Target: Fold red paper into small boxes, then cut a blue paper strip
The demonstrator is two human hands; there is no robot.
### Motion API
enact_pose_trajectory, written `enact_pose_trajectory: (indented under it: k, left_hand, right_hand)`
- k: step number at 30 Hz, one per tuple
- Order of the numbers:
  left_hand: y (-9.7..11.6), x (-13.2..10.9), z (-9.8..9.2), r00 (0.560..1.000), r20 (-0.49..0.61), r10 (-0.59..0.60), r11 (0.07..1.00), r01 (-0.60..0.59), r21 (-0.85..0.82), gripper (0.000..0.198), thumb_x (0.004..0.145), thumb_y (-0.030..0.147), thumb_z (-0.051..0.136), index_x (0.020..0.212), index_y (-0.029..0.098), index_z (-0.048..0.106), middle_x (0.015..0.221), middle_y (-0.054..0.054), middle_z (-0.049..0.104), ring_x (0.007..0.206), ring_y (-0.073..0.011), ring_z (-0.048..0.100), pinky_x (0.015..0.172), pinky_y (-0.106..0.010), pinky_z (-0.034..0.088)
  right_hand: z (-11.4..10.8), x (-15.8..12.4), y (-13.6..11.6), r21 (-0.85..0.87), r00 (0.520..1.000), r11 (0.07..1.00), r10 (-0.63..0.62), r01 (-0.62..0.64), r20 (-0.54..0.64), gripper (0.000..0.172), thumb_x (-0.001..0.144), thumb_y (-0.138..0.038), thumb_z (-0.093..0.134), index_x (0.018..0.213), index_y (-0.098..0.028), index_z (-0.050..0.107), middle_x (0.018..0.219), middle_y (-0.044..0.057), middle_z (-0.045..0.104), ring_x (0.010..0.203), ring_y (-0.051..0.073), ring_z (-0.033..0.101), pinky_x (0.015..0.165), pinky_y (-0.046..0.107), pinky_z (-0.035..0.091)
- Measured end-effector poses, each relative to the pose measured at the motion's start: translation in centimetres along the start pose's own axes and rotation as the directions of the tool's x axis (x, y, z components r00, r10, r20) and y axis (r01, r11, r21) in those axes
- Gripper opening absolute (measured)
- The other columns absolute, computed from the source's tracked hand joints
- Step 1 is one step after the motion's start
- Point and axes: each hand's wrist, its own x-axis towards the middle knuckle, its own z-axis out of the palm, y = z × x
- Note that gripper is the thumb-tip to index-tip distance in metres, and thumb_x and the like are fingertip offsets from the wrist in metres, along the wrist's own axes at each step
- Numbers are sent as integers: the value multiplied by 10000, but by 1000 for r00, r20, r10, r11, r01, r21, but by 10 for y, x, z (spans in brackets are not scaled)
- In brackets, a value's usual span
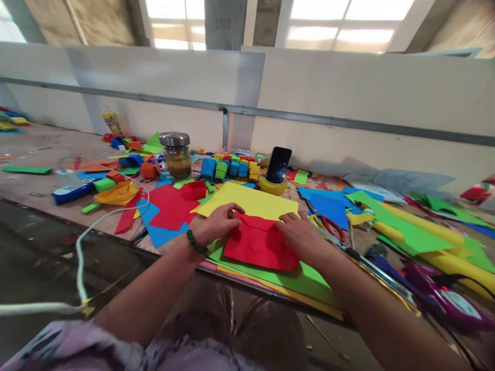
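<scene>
A creased red paper (260, 243) lies in front of me on a stack of yellow (251, 202) and green sheets (301, 281). My left hand (217, 224), with a dark bead bracelet on the wrist, presses its curled fingers on the paper's upper left corner. At the upper right corner my right hand (300, 235) pinches the folded edge. Both hands grip the fold along the top of the red paper.
Scissors with red and yellow handles (328, 224) lie right of my hand. A phone (278, 165) stands in a yellow tape roll, beside coloured paper cubes (230, 167) and a glass jar (177, 154). Yellow rolls (429, 232), a purple tool (444, 296) and a white cable (81, 247) surround the stack.
</scene>
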Motion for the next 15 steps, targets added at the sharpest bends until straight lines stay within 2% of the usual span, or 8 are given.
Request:
enact_pose_trajectory:
  k: [2,5,8,10,11,13,14,15]
  left_hand:
    - [-2,-1,-13,999,-30,-22,977,15,-215,381,703,176,504,1077,120,553,640,44,480,581,-101,487,557,-203,390]
    - [-11,-4,-30,994,-82,-71,978,53,-202,417,684,169,495,1096,122,544,617,55,434,560,-100,467,519,-199,355]
    - [-24,-6,-38,988,-107,-109,987,120,108,433,683,141,495,1111,115,557,618,42,482,556,-118,477,493,-213,319]
    - [-28,-10,-36,982,-163,-91,911,149,384,427,713,151,533,1137,126,578,700,-3,562,656,-160,538,562,-246,375]
    - [-28,-12,-34,977,-210,-38,850,142,507,426,735,160,553,1159,138,586,794,-42,606,758,-195,567,635,-278,411]
    - [-20,-18,-26,952,-260,161,714,70,697,403,777,155,566,1178,175,603,1053,-118,621,1005,-273,547,818,-375,420]
    - [-14,-22,-22,938,-234,257,657,8,754,378,793,112,536,1150,200,624,1147,-126,603,1082,-292,516,882,-415,392]
    - [-7,-26,-18,937,-139,321,612,-93,785,334,811,79,500,1075,214,654,1179,-116,597,1101,-286,508,911,-427,373]
  right_hand:
    - [2,3,4,91,999,996,-15,11,44,275,806,-19,509,996,-145,662,1011,152,674,980,296,605,789,386,431]
    - [5,9,8,204,996,979,9,-26,85,318,748,30,486,963,-147,638,988,125,667,922,244,614,693,312,417]
    - [6,14,8,261,997,963,49,-62,56,207,816,-55,497,930,-157,636,981,116,653,889,224,605,692,295,409]
    - [5,17,7,286,997,956,58,-68,42,197,920,-183,458,969,-167,648,963,109,647,874,215,603,698,291,407]
    - [5,18,6,291,997,954,61,-69,37,247,961,-259,427,997,-174,656,954,107,644,874,214,603,701,291,407]
    - [4,20,2,285,997,955,75,-80,31,347,986,-398,402,1026,-189,675,944,109,639,869,219,603,696,294,407]
    - [4,21,1,278,996,957,82,-88,31,371,975,-444,419,1017,-190,687,940,112,637,865,223,603,691,294,409]
    - [4,21,-1,275,996,957,84,-89,30,373,961,-462,450,1001,-185,696,938,115,636,863,226,604,690,294,412]
